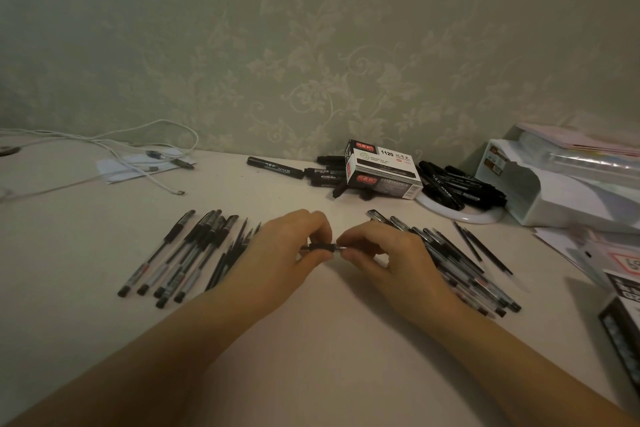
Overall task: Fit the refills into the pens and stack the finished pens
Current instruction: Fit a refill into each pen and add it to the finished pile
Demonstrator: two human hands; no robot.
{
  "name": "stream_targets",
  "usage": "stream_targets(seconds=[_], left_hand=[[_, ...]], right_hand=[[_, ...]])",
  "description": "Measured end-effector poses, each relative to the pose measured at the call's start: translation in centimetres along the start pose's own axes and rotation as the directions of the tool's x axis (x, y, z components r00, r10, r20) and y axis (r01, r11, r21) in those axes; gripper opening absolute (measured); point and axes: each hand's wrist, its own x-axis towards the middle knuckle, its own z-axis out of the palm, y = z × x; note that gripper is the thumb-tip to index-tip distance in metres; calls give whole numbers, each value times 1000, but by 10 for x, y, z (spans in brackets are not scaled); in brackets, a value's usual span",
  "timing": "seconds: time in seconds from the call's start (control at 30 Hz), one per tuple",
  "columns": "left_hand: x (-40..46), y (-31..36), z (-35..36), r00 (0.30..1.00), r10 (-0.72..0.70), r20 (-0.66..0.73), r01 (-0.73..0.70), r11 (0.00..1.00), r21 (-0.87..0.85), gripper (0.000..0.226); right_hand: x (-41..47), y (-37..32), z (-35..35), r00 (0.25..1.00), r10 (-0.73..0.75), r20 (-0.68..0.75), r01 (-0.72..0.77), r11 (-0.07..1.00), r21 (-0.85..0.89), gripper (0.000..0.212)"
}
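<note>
Black pen (322,247) between hands (pinched)

Bare table (311,350) opens wide in front, nearest the viewer, between the two forearms. To the left, a fan of pens (180,253) blocks the way; to the right, another pile of pens (460,267) with two loose refills (485,248) just beyond. Farther back there's a clear strip, then markers (277,168), a marker box (381,168), a white tray (561,191) and cables (138,156).
</note>
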Motion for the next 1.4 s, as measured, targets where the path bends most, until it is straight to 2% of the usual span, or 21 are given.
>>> stream_targets(seconds=[0.13,0.23,0.73,0.83,0.93,1.0,1.07,1.2,1.4], left_hand=[[1,0,0,999,34,-43,-32,999,37,8],[2,0,0,999,44,-27,-43,999,33,8],[2,-1,1,993,68,-92,-68,998,10,8],[2,-1,-1,989,38,-145,-33,999,39,8],[4,-6,-12,960,-86,-266,118,987,107,7],[4,-18,-25,903,-209,-377,287,944,164,8],[2,-39,-42,833,-352,-427,459,871,177,11],[-5,-79,-66,731,-594,-337,675,702,227,17],[-7,-96,-65,667,-691,-279,745,610,271,15]], right_hand=[[0,3,0,997,81,-6,-80,991,112,12],[0,4,1,994,107,33,-110,988,112,12],[1,0,5,995,91,-41,-84,985,154,14],[2,0,11,993,71,-95,-60,991,116,25],[1,4,11,992,62,-107,-57,997,51,40],[0,7,10,992,37,-119,-35,999,16,39],[0,8,11,992,8,-126,-9,1000,-12,35],[0,11,13,994,-25,-107,20,999,-45,31],[-1,13,14,993,-39,-111,33,998,-57,29]])
